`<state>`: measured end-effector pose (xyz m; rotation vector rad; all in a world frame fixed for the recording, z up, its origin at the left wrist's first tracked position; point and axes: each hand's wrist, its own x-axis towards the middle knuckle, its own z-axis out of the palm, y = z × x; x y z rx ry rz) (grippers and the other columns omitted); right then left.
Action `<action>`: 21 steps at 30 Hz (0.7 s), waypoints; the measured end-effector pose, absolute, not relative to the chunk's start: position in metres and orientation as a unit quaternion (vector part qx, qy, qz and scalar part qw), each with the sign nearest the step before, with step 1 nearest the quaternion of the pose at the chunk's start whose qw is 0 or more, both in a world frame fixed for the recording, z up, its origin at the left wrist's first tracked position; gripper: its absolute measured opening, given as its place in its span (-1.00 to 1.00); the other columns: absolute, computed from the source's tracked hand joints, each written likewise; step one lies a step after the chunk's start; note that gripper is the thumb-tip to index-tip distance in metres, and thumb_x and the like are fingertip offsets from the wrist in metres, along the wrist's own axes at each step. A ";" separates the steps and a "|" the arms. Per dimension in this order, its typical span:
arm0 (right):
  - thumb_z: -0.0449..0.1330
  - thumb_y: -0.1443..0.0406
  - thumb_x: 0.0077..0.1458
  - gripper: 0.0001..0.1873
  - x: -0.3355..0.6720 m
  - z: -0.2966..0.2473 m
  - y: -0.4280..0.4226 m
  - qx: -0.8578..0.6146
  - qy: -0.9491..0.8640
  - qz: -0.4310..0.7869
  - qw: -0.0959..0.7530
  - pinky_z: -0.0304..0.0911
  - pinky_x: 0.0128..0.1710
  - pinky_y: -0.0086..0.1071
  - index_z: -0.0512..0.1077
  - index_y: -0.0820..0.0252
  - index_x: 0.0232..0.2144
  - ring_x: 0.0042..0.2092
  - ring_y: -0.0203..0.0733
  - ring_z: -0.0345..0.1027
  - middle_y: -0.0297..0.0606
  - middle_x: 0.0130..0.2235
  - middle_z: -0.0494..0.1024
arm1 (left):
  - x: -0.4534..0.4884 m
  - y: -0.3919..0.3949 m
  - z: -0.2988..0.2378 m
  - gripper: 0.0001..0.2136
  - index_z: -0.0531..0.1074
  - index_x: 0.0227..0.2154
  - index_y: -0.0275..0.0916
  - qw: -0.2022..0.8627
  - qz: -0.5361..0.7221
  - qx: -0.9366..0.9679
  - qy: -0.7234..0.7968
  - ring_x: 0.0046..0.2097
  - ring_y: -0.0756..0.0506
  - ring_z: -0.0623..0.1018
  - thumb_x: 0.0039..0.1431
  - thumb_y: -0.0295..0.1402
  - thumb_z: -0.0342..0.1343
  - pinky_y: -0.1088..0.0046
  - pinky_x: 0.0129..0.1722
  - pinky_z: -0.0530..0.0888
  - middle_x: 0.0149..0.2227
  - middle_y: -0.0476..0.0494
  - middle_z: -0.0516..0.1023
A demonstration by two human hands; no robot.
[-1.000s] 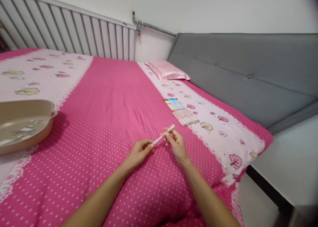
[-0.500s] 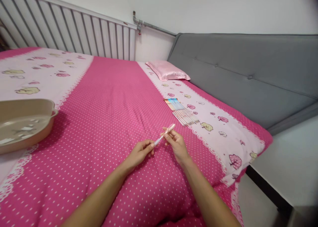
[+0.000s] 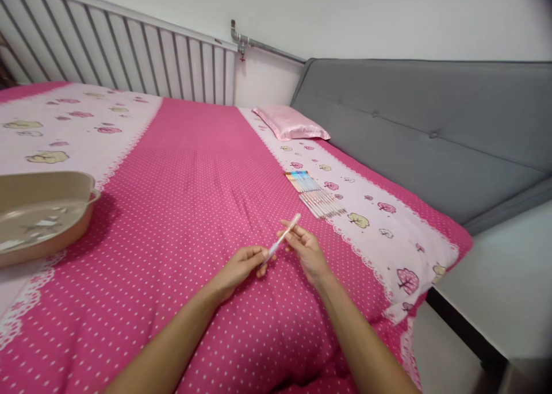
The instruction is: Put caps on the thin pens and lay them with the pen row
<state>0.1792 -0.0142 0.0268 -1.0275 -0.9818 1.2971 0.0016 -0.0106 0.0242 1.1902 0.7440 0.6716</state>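
Note:
A slim, pale pink-and-white pen (image 3: 280, 240) is held slantwise over the bed between both hands. My left hand (image 3: 242, 269) pinches its lower end between thumb and fingers. Around the upper part, the thumb and fingers of my right hand (image 3: 308, 255) are closed, with the tip sticking out beyond them. Past my right hand, similar pens lie side by side in two rows on the bed: one row (image 3: 302, 181) has orange and blue ends, and the nearer row (image 3: 322, 203) is pale pink and white.
A beige plastic basin (image 3: 81, 210) with small white pieces inside stands at the left. The bed has a pink dotted cover (image 3: 194, 169). A pink pillow (image 3: 291, 123) lies by the grey headboard (image 3: 414, 118). Behind the bed is a white radiator (image 3: 172, 63).
The pen has turned a little steeper and shifted slightly toward my left hand, with less of its tip past my right fingers. The rows of pens have not moved.

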 end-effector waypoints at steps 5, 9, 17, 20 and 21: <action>0.36 0.21 -0.18 -0.65 0.178 0.026 -0.013 -0.446 -0.410 0.543 0.581 0.20 -0.28 -0.45 0.49 0.16 -0.27 -0.31 -0.31 0.32 -0.33 -0.37 0.51 | 0.001 -0.011 0.024 -0.73 0.42 -0.43 -0.32 0.710 0.299 0.536 0.345 -0.47 0.03 0.37 0.01 -0.16 0.18 0.49 -0.38 0.26 -0.54 -0.01 0.41; 0.39 0.21 -0.24 -0.68 0.175 0.028 -0.015 -0.442 -0.417 0.536 0.586 0.19 -0.26 -0.43 0.48 0.18 -0.36 -0.33 -0.31 0.30 -0.36 -0.38 0.47 | 0.001 -0.010 0.022 -0.72 0.43 -0.41 -0.32 0.681 0.300 0.563 0.359 -0.44 0.02 0.38 -0.04 -0.17 0.23 0.49 -0.39 0.26 -0.48 -0.06 0.45; 0.38 0.17 -0.22 -0.69 0.171 0.029 -0.018 -0.450 -0.444 0.520 0.574 0.14 -0.37 -0.47 0.38 0.19 -0.46 -0.42 -0.35 0.20 -0.42 -0.47 0.36 | 0.002 -0.010 0.019 -0.72 0.41 -0.42 -0.32 0.659 0.303 0.582 0.367 -0.47 0.05 0.35 -0.07 -0.20 0.26 0.53 -0.43 0.25 -0.50 -0.01 0.41; 0.36 0.18 -0.19 -0.70 0.171 0.031 -0.019 -0.439 -0.445 0.535 0.569 0.18 -0.31 -0.45 0.40 0.17 -0.40 -0.35 -0.31 0.28 -0.37 -0.40 0.44 | 0.002 -0.010 0.020 -0.75 0.42 -0.40 -0.33 0.671 0.295 0.584 0.349 -0.44 0.04 0.37 -0.01 -0.22 0.22 0.51 -0.39 0.27 -0.47 -0.04 0.44; 0.35 0.18 -0.16 -0.69 0.172 0.033 -0.019 -0.432 -0.444 0.546 0.564 0.19 -0.28 -0.43 0.41 0.15 -0.34 -0.30 -0.28 0.31 -0.34 -0.35 0.47 | 0.002 -0.010 0.020 -0.76 0.42 -0.40 -0.33 0.677 0.294 0.581 0.343 -0.43 0.04 0.39 0.01 -0.22 0.21 0.50 -0.37 0.28 -0.46 -0.06 0.45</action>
